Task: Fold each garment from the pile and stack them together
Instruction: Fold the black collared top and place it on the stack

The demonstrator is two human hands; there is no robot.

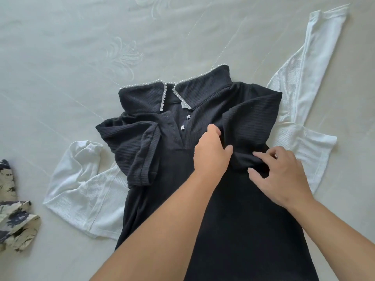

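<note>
Centrally, I see a black ribbed dress with a pearl-edged collar (pixel 203 138) lying face up on a pale grey-green quilted bed surface (pixel 71 57), collar toward 12 o'clock, skirt running off frame at 6. Its sleeve at 9 o'clock (pixel 132 151) is folded in over the chest. The sleeve at 3 o'clock (pixel 249 126) is bunched inward. My left hand (pixel 211 153) has its fingers curled under that sleeve's fold, gripping the cloth. My right hand (pixel 282 175) pinches the same bunched black cloth at its lower edge, thumb and fingertips closed on it. Beneath the dress lies a white ribbed long-sleeved top (pixel 304 78), one arm stretching toward 1 o'clock, the other showing at 8 o'clock. A cream-and-navy patterned garment (pixel 14 211) sits crumpled at 9 o'clock by the frame edge, well apart from the dress.
</note>
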